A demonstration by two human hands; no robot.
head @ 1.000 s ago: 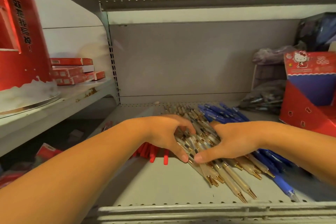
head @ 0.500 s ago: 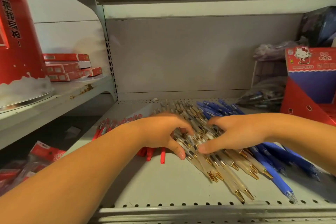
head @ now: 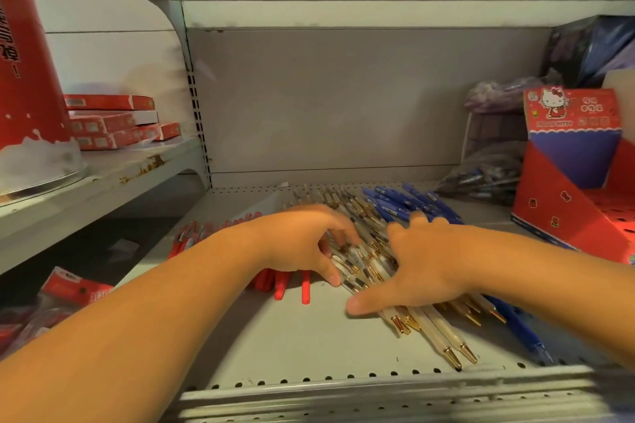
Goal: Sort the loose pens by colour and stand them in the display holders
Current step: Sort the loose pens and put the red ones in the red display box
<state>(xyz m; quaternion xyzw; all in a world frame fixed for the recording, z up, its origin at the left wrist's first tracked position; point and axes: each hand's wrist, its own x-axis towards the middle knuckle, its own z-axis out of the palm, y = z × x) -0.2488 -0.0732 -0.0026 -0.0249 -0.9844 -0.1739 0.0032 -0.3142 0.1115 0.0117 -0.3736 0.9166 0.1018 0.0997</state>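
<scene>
A pile of white pens with gold tips lies on the grey shelf, between a row of red pens on the left and blue pens on the right. My left hand curls over the left side of the white pile, with the thumb against the pens' near side. My right hand lies spread on top of the pile, thumb stretched out to the left. A red and blue cardboard display holder stands at the right, and its inside is not visible.
Bags of pens lie behind the holder. On a side shelf at the left are flat red boxes and a tall red container. Red packets lie lower left. The shelf's front lip is close to me.
Both hands stayed on the white pens. The right hand flattened and slid toward me, so the two thumbs no longer meet. The view shifted slightly.
</scene>
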